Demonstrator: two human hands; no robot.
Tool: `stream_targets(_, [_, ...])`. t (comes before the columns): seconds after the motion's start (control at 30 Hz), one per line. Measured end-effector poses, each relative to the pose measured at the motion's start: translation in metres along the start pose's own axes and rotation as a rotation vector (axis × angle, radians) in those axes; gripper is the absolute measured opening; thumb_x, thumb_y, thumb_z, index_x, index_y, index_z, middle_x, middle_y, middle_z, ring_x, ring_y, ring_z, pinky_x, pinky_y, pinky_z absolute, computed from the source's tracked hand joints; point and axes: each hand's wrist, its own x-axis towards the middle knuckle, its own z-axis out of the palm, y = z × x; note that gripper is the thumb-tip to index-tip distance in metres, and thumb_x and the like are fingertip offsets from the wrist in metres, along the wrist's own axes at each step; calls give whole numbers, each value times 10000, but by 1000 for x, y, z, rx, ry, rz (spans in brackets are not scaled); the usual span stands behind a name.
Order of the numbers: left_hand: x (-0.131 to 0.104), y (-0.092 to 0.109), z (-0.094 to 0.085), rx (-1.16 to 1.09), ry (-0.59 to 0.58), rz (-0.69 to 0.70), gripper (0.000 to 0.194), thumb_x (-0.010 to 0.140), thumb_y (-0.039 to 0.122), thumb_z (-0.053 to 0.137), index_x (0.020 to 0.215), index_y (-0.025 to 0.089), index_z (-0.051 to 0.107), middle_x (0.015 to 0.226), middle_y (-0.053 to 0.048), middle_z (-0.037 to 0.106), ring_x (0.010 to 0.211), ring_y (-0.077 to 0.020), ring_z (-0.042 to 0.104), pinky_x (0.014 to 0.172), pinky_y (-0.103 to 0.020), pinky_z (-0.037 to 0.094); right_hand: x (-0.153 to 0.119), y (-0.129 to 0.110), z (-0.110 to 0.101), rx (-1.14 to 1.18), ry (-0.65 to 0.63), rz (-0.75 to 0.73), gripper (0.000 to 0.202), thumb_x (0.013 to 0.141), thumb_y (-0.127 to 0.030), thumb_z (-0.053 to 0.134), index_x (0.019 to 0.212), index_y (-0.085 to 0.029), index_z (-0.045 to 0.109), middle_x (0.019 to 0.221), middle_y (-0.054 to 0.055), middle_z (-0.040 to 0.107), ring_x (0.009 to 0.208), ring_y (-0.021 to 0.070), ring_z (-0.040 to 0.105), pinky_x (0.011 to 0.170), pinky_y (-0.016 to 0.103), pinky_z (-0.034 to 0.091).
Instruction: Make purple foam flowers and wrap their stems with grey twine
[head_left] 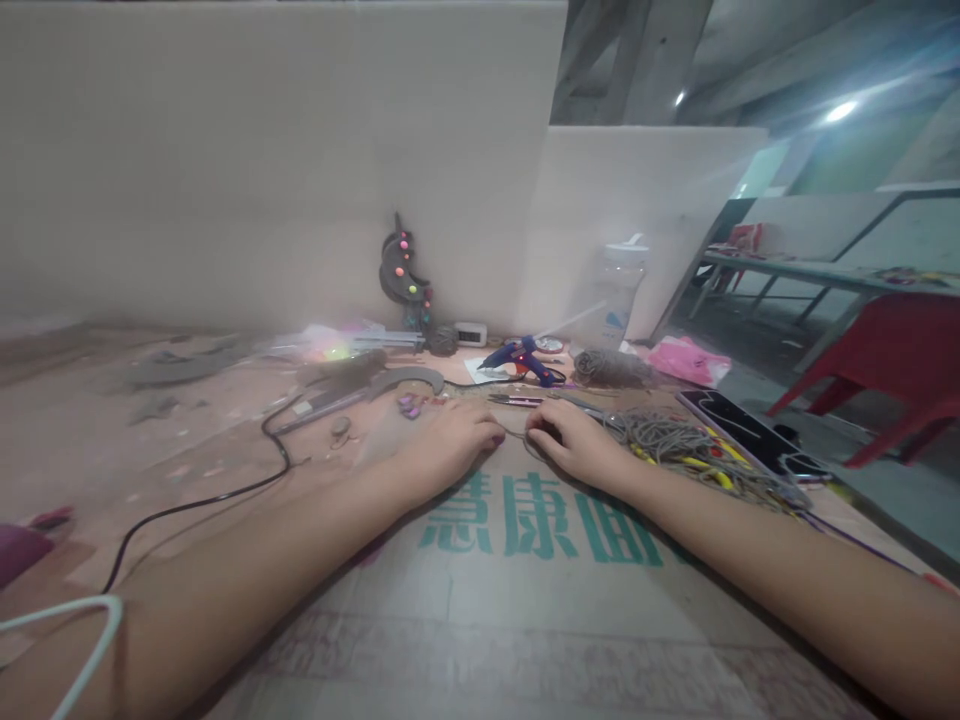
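My left hand (454, 437) rests low over the cardboard sheet (510, 610), its fingers bent down and closed at the end of a thin grey cord (515, 433). Across from it, my right hand (574, 440) is curled, thumb and fingers pinching the same cord. A short stretch of cord spans the gap between them. Just beyond lie tweezers (516, 400) and a blue hot glue gun (521, 358). Beside my right forearm is a loose heap of grey cord (664, 440) mixed with yellow pieces. Small purple bits (409, 405) sit beyond my left hand.
A grey crescent ornament with coloured balls (401, 270) leans on the back board. Around the table are a water bottle (622, 290), a grey yarn ball (607, 367), a phone (739, 430), a pink bag (690, 360) and a black cable (217, 498). A red chair (892, 360) stands at right.
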Motion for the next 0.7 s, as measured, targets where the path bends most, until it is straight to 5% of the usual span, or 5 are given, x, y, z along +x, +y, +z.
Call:
stream_targets(0.23, [0,-5,4,-9,39,72,187,984,238,542,1037,212,720,1036,-35,723,1005,-212,605,931,-366,400,-1,-4,-2,1,-10,-20,89,924,-168,543,852,-191,590,912,70,648,884,211,566,834,356,452])
stream_targets(0.7, [3,-6,12,82,19,-116,189,910,342,666,1004,197,741,1034,-84,703,1037,-266,606,926,-412,426,-1,-2,-1,-13,-19,-18,76,914,-164,551,872,-191,607,923,69,640,910,215,558,845,356,445])
